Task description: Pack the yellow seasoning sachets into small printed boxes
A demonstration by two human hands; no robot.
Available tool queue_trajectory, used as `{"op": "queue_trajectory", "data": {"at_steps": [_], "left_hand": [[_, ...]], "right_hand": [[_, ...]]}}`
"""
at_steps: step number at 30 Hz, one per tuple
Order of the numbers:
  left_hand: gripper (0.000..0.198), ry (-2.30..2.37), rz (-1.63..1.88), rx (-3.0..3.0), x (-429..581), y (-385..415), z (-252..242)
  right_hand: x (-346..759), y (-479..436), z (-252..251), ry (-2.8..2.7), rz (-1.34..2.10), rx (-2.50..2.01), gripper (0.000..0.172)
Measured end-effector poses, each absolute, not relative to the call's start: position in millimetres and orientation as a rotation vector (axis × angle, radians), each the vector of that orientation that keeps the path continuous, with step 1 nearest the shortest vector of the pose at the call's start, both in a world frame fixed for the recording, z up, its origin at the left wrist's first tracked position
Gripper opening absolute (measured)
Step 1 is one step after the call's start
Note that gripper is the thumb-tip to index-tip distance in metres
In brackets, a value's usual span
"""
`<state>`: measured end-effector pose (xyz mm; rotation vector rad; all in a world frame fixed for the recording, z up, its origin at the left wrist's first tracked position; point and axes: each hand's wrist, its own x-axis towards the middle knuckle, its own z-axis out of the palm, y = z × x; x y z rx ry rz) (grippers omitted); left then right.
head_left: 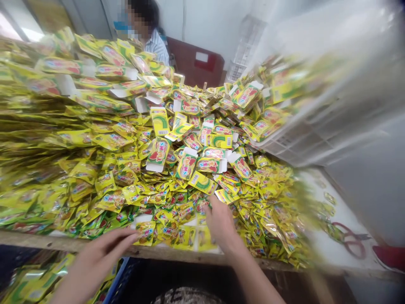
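My left hand [99,255] is at the table's front edge, its thumb and fingertips closed on the edge of a small yellow sachet [146,234] with fruit printed on it. Farther right, my right hand [220,221] reaches into the pile, its fingers curled down at a small green sachet [202,205]; the fingertips are partly hidden. Between the hands, several yellow sachets [185,237] lie side by side along the edge. Small yellow-green cartons [186,162] with white end flaps, some visibly open, are heaped just beyond my right hand.
Sachets [79,169] pile high on the left. A tilted white plastic crate [303,131] spills cartons from the right. Red-handled scissors [351,242] lie on the white tabletop [319,198]. Below the edge stands a blue crate [115,280] beside yellow cartons. Another person [155,42] is behind the heap.
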<state>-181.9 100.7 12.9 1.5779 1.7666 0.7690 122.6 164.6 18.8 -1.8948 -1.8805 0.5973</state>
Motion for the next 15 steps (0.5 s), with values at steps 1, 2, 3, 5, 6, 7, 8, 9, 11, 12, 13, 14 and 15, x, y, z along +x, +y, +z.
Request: {"op": "queue_trajectory", "data": {"at_steps": [1, 2, 3, 5, 6, 7, 8, 9, 11, 12, 13, 14, 15], "left_hand": [[0.031, 1.669, 0.742, 1.686, -157.4, 115.5, 6.5], [0.031, 1.601, 0.728, 1.796, -133.8, 130.4, -0.1], [0.031, 1.575, 0.693, 1.908, -112.9, 144.3, -6.8], [0.037, 1.631, 0.653, 1.99, -82.9, 166.6, -18.9], [0.04, 1.656, 0.629, 2.006, -74.5, 174.5, -23.7], [0.04, 1.675, 0.605, 2.008, -69.8, 180.1, -27.3], [0.039, 1.684, 0.577, 2.009, -67.9, 183.9, -29.5], [0.035, 1.695, 0.545, 2.013, -67.6, 186.1, -30.5], [0.024, 1.739, 0.488, 2.01, -68.3, 187.6, -29.9], [0.019, 1.763, 0.465, 2.001, -68.5, 187.4, -29.0], [0.013, 1.783, 0.449, 1.99, -68.4, 186.9, -27.9], [0.008, 1.791, 0.439, 1.978, -68.4, 185.9, -26.7], [0.005, 1.786, 0.432, 1.968, -68.8, 184.5, -25.2]], "right_hand": [[118.3, 163.7, 14.7, -1.725, 0.766, -1.841, 0.01], [112.1, 163.2, 8.2, -1.556, 0.959, -1.776, 0.013], [104.5, 163.1, -0.3, -1.385, 1.165, -1.701, 0.015], [87.9, 163.7, -20.0, -1.125, 1.403, -1.643, 0.016], [80.4, 164.2, -29.3, -1.071, 1.424, -1.641, 0.015], [74.2, 164.5, -37.2, -1.038, 1.419, -1.647, 0.015], [69.6, 164.6, -43.3, -1.031, 1.396, -1.652, 0.014], [66.7, 164.6, -47.4, -1.021, 1.384, -1.653, 0.014], [65.2, 164.2, -50.2, -1.014, 1.382, -1.649, 0.013], [66.0, 163.8, -49.5, -1.008, 1.395, -1.646, 0.013], [67.5, 163.3, -47.9, -1.012, 1.402, -1.648, 0.011], [69.5, 162.2, -45.4, -1.047, 1.383, -1.653, 0.01], [71.7, 160.5, -42.3, -1.116, 1.317, -1.659, 0.01]]}}
